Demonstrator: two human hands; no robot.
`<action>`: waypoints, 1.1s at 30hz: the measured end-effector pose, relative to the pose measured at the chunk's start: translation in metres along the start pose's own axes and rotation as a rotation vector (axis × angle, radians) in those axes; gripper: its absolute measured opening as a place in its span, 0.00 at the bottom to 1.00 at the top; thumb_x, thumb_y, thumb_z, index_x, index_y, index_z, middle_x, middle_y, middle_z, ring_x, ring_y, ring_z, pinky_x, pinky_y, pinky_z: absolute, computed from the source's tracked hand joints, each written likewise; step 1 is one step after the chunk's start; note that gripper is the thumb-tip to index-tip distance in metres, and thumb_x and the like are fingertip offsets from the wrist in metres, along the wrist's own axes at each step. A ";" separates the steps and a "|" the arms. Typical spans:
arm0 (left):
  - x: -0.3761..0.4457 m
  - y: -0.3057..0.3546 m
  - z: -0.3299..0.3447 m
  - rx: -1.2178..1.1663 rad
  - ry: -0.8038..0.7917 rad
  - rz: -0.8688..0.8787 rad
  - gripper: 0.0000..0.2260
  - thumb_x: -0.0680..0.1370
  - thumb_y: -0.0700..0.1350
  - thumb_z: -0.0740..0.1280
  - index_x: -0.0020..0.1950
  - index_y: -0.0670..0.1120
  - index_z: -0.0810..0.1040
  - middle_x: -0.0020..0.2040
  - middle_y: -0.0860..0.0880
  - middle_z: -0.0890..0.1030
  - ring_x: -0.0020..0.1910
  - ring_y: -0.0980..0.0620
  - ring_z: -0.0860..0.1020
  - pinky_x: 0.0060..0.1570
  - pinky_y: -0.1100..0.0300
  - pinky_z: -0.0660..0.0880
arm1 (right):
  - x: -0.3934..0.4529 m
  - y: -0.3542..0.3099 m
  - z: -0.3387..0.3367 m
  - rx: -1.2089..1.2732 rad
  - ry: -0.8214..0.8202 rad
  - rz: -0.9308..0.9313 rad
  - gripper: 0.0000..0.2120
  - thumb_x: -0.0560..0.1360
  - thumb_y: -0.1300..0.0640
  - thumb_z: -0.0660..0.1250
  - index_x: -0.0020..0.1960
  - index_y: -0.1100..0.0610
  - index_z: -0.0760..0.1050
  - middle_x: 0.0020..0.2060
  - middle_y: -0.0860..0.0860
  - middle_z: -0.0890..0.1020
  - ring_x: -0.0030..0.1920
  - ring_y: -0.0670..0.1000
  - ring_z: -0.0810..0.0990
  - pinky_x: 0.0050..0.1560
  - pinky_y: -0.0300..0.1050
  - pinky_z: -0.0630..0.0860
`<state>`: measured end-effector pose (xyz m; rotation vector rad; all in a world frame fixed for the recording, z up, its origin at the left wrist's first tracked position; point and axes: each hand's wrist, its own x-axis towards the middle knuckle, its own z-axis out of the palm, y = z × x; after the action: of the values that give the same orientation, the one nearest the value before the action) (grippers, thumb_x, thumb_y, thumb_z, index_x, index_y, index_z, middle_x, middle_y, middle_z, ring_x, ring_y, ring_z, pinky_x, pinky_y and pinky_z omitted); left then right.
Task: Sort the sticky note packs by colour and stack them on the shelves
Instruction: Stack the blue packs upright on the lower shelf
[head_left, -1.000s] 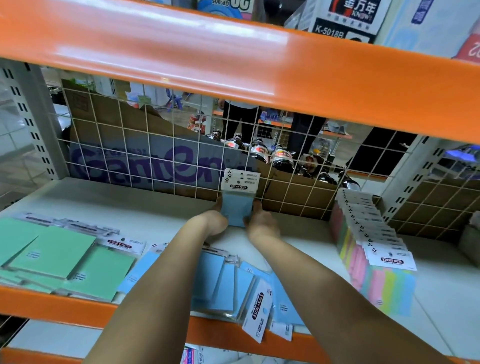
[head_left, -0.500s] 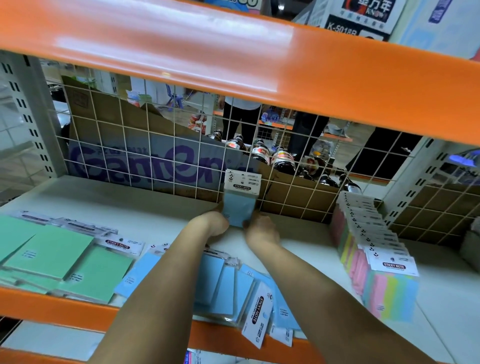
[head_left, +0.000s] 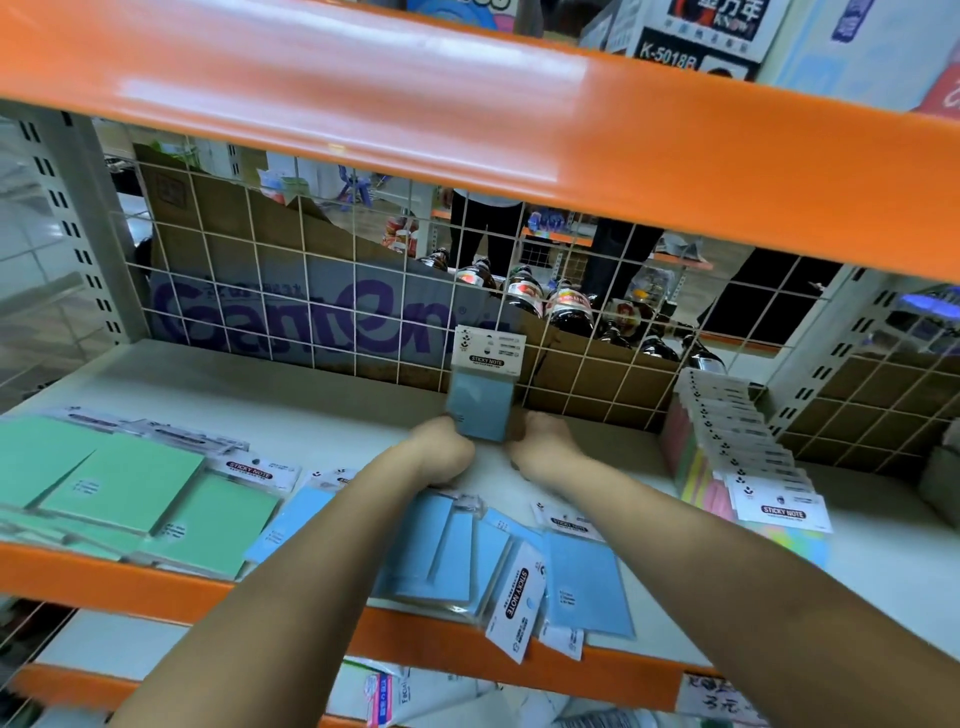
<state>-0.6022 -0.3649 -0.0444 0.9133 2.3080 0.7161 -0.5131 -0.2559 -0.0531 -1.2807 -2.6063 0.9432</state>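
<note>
I see the left hand (head_left: 445, 451) and the right hand (head_left: 545, 441) grasping the lower edge of an upright blue pack (head_left: 482, 400) from both sides, and it stands against the wire grid (head_left: 322, 312) at the back of the shelf (head_left: 322, 415); the fingertips are hidden behind the pack. In front of the grid, more blue packs (head_left: 457, 551) lie partly covered by my forearms. Green packs (head_left: 119, 493) lie to the left, cut off by the frame edge, and a multicolour row (head_left: 737, 457) stands to the right.

Sticky note packs on the white shelf (head_left: 322, 415)

A blue pack (head_left: 482, 395) stands upright at the shelf's back; loose blue packs (head_left: 467, 551) lie at its front edge, green packs (head_left: 130, 493) left, a multicoloured row (head_left: 748, 457) right.
</note>
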 end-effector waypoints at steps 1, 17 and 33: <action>-0.004 -0.001 0.001 0.015 0.041 0.007 0.15 0.78 0.42 0.57 0.63 0.43 0.73 0.62 0.42 0.76 0.59 0.43 0.74 0.51 0.60 0.69 | -0.005 0.000 -0.003 -0.045 -0.025 -0.035 0.08 0.77 0.59 0.62 0.55 0.57 0.74 0.51 0.54 0.79 0.49 0.56 0.78 0.43 0.45 0.73; -0.062 0.038 0.065 0.395 0.071 0.132 0.17 0.76 0.58 0.62 0.51 0.45 0.78 0.56 0.45 0.79 0.61 0.45 0.70 0.61 0.49 0.62 | -0.067 0.056 -0.045 -0.349 -0.238 0.272 0.15 0.74 0.51 0.61 0.34 0.60 0.69 0.28 0.55 0.74 0.23 0.53 0.74 0.26 0.36 0.68; -0.056 0.046 0.071 0.024 0.134 0.081 0.12 0.76 0.41 0.61 0.34 0.48 0.63 0.44 0.45 0.79 0.47 0.44 0.75 0.62 0.54 0.64 | -0.067 0.059 -0.046 -0.189 -0.184 0.260 0.12 0.75 0.51 0.61 0.40 0.60 0.72 0.23 0.56 0.78 0.20 0.52 0.76 0.27 0.39 0.74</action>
<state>-0.5011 -0.3576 -0.0489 1.0023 2.4126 0.8069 -0.4141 -0.2560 -0.0376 -1.6893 -2.7715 0.9064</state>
